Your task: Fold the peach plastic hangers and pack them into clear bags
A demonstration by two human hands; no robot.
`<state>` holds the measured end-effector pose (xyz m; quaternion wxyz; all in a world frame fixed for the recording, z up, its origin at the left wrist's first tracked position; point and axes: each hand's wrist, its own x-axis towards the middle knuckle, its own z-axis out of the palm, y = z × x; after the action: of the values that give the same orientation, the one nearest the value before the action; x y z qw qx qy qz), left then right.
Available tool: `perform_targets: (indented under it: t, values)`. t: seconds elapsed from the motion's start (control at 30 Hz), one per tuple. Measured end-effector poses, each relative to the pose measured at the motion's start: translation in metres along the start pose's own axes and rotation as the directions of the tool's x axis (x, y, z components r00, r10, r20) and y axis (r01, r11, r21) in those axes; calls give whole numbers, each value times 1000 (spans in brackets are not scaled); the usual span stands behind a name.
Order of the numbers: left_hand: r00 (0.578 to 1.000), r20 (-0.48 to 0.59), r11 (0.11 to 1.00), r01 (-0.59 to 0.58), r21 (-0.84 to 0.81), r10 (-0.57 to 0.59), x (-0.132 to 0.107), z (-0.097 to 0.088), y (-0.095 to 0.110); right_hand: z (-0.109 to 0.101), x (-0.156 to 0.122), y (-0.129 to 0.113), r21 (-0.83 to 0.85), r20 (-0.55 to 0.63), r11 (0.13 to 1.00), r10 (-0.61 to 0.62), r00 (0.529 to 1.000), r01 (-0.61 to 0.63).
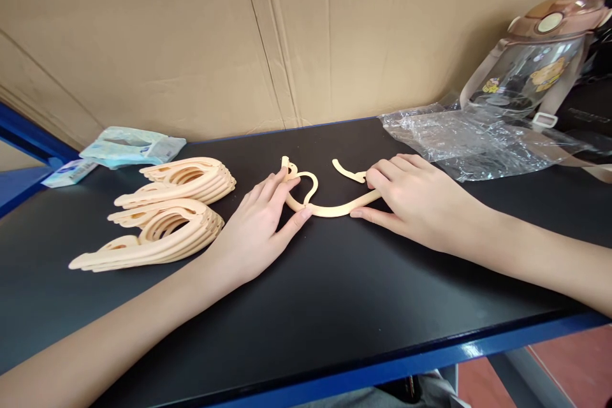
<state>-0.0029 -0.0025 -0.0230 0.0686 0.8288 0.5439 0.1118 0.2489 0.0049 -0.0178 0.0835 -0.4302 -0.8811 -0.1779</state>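
Here on my head feed, 2 bare hands are at work on a peach-coloured hanger (332,211), lying on the black tabletop (335,306) in the middle of my view. The left hand (258,223) has its left end, fingertips on the upper tip and thumb stretched apart to the base of a thin loop (314,183). Over to the right hand (414,197): fingers bent over the opposite end, thumb along the near edge, pinching it. A short curved arm (345,170) pokes out by those fingers; how it joins, I can't tell.

To the left I've got 2 stacks of similar hangers (157,250), the nearer just beside the left forearm, with 2 pale blue packets (129,148) behind. Far right, a crinkled clear bag (449,140) lies near a strapped bottle (519,73), before a cardboard wall (191,32).
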Motion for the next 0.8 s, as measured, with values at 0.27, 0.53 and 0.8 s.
perform_targets:
  t: [0.27, 0.53, 0.8]
  values:
    - [1000, 1, 1000, -10, 11, 10, -1, 2, -2, 1, 1, -3, 37, -82, 997, -67, 994, 71]
    - [1000, 6, 1000, 18, -4, -18, 0, 2, -2, 1, 1, -5, 68, -128, 983, -164, 978, 173]
    - [1000, -3, 1000, 5, 1, -5, 0, 2, -2, 0, 2, -6, 133, -121, 922, -350, 929, 365]
